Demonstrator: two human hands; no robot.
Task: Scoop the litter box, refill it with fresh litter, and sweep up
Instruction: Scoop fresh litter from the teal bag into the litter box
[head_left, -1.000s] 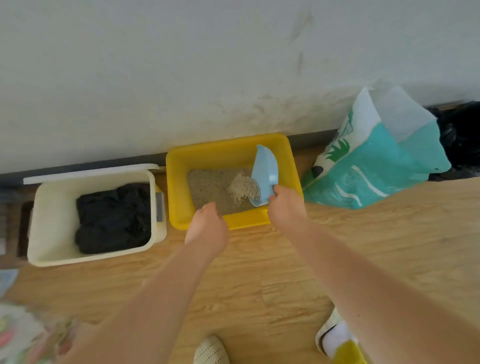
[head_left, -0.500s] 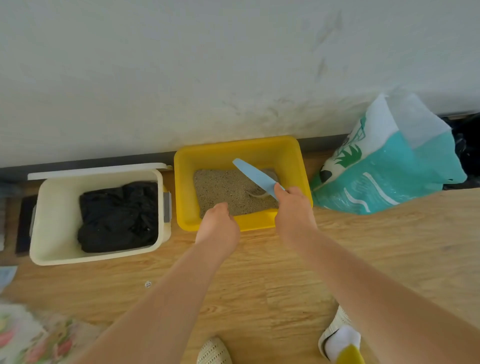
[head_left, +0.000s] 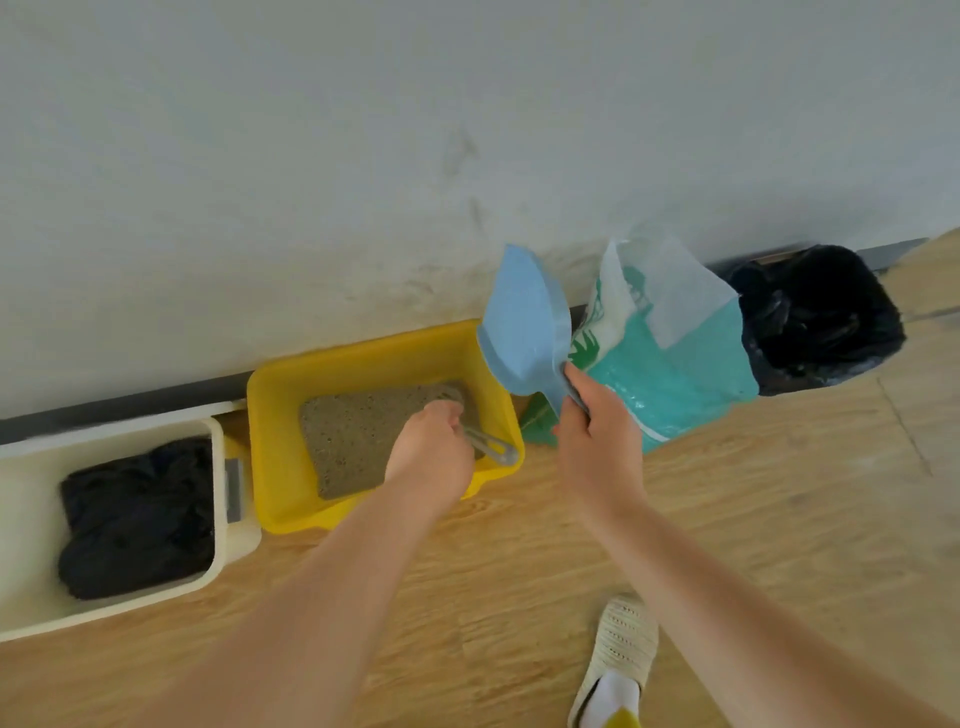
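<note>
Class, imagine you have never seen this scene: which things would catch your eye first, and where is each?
The bright yellow litter box against the wall stands out first, with grey litter inside. Above its right corner the right hand holds up a pale blue scoop, while the left hand grips a grey scoop in the box. A teal litter bag leans to the right.

Both bare arms reached forward and down, the left hand (head_left: 429, 451) curled around the handle of a grey scoop (head_left: 488, 446) low in front, while the right hand (head_left: 597, 441), raised higher and apart from it, gripped a blue scoop (head_left: 522, 325) by its handle, blade up.
</note>
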